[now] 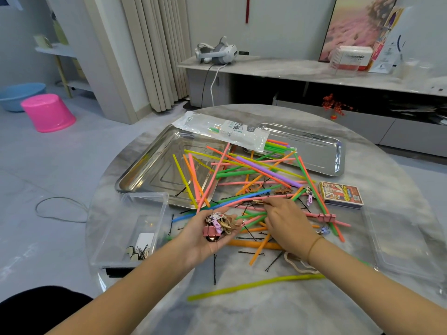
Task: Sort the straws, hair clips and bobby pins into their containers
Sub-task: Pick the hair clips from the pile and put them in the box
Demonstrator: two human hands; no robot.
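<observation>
Left hand (205,238) cups clips (217,224), too tangled to count; right hand (287,222) sits among straws (254,169), grip hidden; two trays (145,170)

The person is wearing a thin tan band (313,246) around the wrist just behind the right hand (287,221), above the table (266,315). Both forearms (145,286) are showing bare over the table. Black cloth (36,308), seemingly clothing, is showing off the table's near left edge.

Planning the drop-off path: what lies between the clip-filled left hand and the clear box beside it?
Head view: between the left hand and the clear box, a black bobby pin and the tip of a blue straw lie on the table.
</observation>
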